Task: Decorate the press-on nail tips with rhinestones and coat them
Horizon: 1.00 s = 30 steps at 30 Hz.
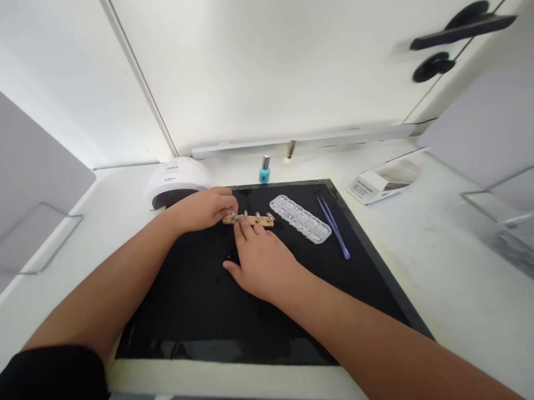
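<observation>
A small wooden nail display stand (250,222) lies on a black mat (192,291), with several clear false nails (257,216) standing up along it. At the stand's left end, my left hand (211,209) is closed, its fingertips pinching a false nail (230,211) that they partly hide. Flat and with fingers stretched out, my right hand (262,256) rests its fingertips against the front edge of the stand. The right thumb is spread away on the mat, near a tiny pale speck.
Right of the stand lie a clear case of small gems (300,219) and purple tweezers (333,227). Behind stand a turquoise polish bottle (264,170) and a gold-capped bottle (290,151). A white nail lamp (179,178) is at left, an opened white box (385,178) at right.
</observation>
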### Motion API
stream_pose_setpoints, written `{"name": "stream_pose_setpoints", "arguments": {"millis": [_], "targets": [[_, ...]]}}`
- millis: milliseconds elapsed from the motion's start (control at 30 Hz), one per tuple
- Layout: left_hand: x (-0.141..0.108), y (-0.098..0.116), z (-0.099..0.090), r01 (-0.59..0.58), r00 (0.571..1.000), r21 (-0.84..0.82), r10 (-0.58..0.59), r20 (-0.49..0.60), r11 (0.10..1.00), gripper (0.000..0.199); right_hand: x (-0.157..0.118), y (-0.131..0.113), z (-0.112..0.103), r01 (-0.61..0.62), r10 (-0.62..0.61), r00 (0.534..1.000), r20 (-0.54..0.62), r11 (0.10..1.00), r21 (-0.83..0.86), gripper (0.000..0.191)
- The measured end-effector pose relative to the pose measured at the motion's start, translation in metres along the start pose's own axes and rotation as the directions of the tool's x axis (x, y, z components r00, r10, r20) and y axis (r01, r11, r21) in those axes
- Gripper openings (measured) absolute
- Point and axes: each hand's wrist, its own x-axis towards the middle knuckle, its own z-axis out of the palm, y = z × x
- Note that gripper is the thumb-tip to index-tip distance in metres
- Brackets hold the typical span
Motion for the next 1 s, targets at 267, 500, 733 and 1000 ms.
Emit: {"name": "stream_pose_setpoints", "arguments": {"millis": [267, 500, 733, 1000], "targets": [[0.002, -0.001, 0.002, -0.037, 0.999, -0.042, 0.038, 0.013, 0.998, 0.021, 0.011, -0.001, 0.008, -0.051, 0.051, 0.998, -0.022, 0.999, -0.004, 0.08], [0.004, 0.004, 0.002, -0.008, 0.999, -0.065, 0.011, 0.035, 0.998, 0.018, 0.013, -0.001, 0.012, -0.071, 0.071, 0.997, -0.028, 0.997, -0.004, 0.082], [0.006, 0.003, 0.004, 0.019, 1.0, -0.068, -0.018, 0.015, 0.997, 0.019, 0.013, -0.003, 0.011, -0.048, 0.047, 0.998, -0.028, 0.998, -0.027, 0.081], [0.009, -0.002, 0.008, 0.057, 0.997, -0.048, -0.059, -0.048, 0.997, 0.019, 0.013, -0.003, 0.009, -0.036, 0.036, 0.999, -0.011, 0.999, -0.04, 0.081]]}}
